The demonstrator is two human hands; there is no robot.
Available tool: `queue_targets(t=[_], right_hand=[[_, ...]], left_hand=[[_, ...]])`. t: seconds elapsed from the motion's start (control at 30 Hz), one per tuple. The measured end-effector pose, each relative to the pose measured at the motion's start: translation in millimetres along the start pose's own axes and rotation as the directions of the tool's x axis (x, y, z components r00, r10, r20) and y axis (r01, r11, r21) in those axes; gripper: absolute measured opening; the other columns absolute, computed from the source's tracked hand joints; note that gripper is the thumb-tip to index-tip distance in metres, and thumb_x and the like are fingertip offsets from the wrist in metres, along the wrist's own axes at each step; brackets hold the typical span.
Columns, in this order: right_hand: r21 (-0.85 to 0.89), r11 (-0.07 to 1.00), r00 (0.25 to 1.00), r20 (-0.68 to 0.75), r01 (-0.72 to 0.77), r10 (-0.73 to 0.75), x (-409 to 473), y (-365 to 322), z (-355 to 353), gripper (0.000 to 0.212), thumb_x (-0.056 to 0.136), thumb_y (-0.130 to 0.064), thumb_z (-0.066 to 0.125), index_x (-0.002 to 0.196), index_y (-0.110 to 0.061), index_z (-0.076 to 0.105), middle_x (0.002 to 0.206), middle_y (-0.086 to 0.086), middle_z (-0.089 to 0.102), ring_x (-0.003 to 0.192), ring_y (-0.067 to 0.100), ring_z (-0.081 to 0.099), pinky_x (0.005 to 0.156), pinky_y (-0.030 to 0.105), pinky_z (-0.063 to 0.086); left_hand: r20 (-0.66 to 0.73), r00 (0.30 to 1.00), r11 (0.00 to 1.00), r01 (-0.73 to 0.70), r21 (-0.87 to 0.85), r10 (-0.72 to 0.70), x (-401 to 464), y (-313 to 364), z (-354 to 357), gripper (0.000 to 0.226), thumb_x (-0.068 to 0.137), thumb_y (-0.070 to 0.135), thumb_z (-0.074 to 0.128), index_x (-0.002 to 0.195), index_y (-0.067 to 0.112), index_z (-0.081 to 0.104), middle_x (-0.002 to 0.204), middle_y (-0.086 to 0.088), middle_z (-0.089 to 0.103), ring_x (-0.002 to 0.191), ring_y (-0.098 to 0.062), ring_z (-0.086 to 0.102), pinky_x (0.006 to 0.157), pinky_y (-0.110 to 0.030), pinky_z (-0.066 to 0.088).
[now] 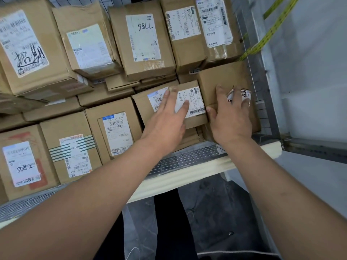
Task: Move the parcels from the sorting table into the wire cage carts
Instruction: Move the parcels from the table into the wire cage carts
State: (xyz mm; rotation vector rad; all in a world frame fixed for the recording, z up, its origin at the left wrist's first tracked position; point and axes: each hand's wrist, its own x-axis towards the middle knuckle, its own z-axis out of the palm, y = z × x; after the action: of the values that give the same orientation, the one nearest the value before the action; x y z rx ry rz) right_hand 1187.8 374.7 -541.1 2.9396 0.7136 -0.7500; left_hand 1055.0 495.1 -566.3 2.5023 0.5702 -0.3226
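Cardboard parcels, boxy with white labels, sit stacked in the wire cage cart [189,160]. Left hand [169,117] lies flat-fingered on a labelled parcel [195,102]; right hand [231,117] spreads over the plain box [225,77] at the cart's right wall.

brown cardboard parcels [148,44], white labels [142,37] with black print, yellow strap [270,30], grey wire cage [187,158]

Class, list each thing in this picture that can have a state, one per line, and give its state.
Left hand: open, fingers flat on the labelled box.
Right hand: open, fingers spread against the plain box.
Labelled box: closed, stacked in the cart.
Plain box: closed, beside the cart's wire wall.
Yellow strap: stretched diagonally.
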Motion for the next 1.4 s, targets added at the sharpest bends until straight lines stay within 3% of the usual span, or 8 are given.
queue_targets(t=[0.07,0.23,0.4,0.57,0.7,0.9,1.03,1.4], right_hand=[[-0.001,1.000,1.000,0.006,-0.005,0.005,1.3,-0.6,1.3,0.059,0.109,-0.041,0.045,0.161,-0.037,0.017,0.171,0.014,0.005,0.154,0.050,0.006,0.112,0.067,0.037],[0.033,0.999,1.000,0.008,-0.002,0.002,0.9,1.7,-2.6,0.056,0.110,-0.036,0.042,0.161,-0.036,0.021,0.171,0.012,0.008,0.155,0.047,0.008,0.115,0.062,0.036],[0.094,0.994,0.998,-0.010,0.064,-0.063,-3.3,-0.5,-12.9,0.052,0.107,-0.036,0.044,0.158,-0.024,0.037,0.163,0.018,0.031,0.150,0.038,0.029,0.119,0.057,0.032],[0.115,0.987,0.993,-0.042,0.113,-0.109,-34.4,-18.0,-44.1,0.045,0.107,-0.037,0.043,0.145,-0.015,0.052,0.157,0.015,0.040,0.136,0.037,0.046,0.108,0.048,0.044],[0.116,0.977,0.981,-0.100,0.178,-0.167,-73.2,-35.3,-77.4,0.040,0.104,-0.038,0.046,0.131,-0.013,0.061,0.132,0.011,0.059,0.121,0.034,0.054,0.097,0.046,0.048],[0.058,0.985,0.982,-0.106,0.165,-0.158,-156.2,-65.7,-138.6,0.060,0.103,-0.054,0.044,0.158,-0.029,0.040,0.164,0.006,0.036,0.152,0.032,0.030,0.122,0.050,0.027],[0.080,0.989,0.982,-0.152,0.126,-0.113,-220.3,-84.2,-182.6,0.061,0.103,-0.059,0.041,0.158,-0.032,0.038,0.166,0.005,0.034,0.154,0.033,0.028,0.124,0.051,0.026],[-0.005,0.998,0.939,-0.341,-0.059,0.054,-382.7,-105.8,-304.5,0.063,0.103,-0.065,0.035,0.158,-0.035,0.038,0.166,0.005,0.035,0.152,0.034,0.032,0.123,0.050,0.025]], left_hand=[[0.021,1.000,0.999,-0.016,0.035,0.016,1.9,0.7,0.8,0.064,0.104,0.023,0.056,0.161,0.018,0.028,0.170,-0.015,-0.001,0.158,-0.036,0.001,0.123,-0.049,0.029],[0.044,0.999,0.995,-0.024,0.093,0.020,6.1,3.8,-7.7,0.058,0.101,0.025,0.059,0.156,0.018,0.039,0.167,-0.022,0.010,0.155,-0.042,0.011,0.122,-0.053,0.029],[0.183,0.983,0.992,-0.037,0.120,0.015,14.2,4.0,-36.2,0.064,0.102,0.029,0.053,0.161,0.023,0.029,0.165,-0.018,0.016,0.155,-0.040,0.012,0.122,-0.051,0.026],[0.195,0.975,0.973,-0.144,0.178,0.109,4.7,6.8,-84.5,0.045,0.101,0.028,0.049,0.144,0.016,0.049,0.148,-0.013,0.042,0.134,-0.036,0.046,0.103,-0.049,0.047],[0.184,0.962,0.947,-0.238,0.217,0.200,-23.7,15.4,-136.6,0.049,0.103,0.037,0.046,0.149,0.022,0.045,0.152,-0.007,0.042,0.136,-0.032,0.046,0.104,-0.048,0.047],[0.200,0.919,0.863,-0.390,0.322,0.340,-72.4,31.4,-223.8,0.062,0.102,0.055,0.040,0.158,0.031,0.030,0.159,0.000,0.038,0.141,-0.026,0.043,0.107,-0.047,0.046],[0.220,0.885,0.813,-0.464,0.351,0.410,-112.0,48.5,-280.0,0.063,0.103,0.056,0.038,0.160,0.031,0.028,0.163,0.000,0.032,0.148,-0.025,0.035,0.115,-0.047,0.039],[0.149,0.763,0.639,-0.617,0.460,0.629,-224.6,125.0,-418.7,0.060,0.106,0.053,0.038,0.160,0.030,0.031,0.164,-0.002,0.031,0.149,-0.028,0.033,0.118,-0.046,0.035]])
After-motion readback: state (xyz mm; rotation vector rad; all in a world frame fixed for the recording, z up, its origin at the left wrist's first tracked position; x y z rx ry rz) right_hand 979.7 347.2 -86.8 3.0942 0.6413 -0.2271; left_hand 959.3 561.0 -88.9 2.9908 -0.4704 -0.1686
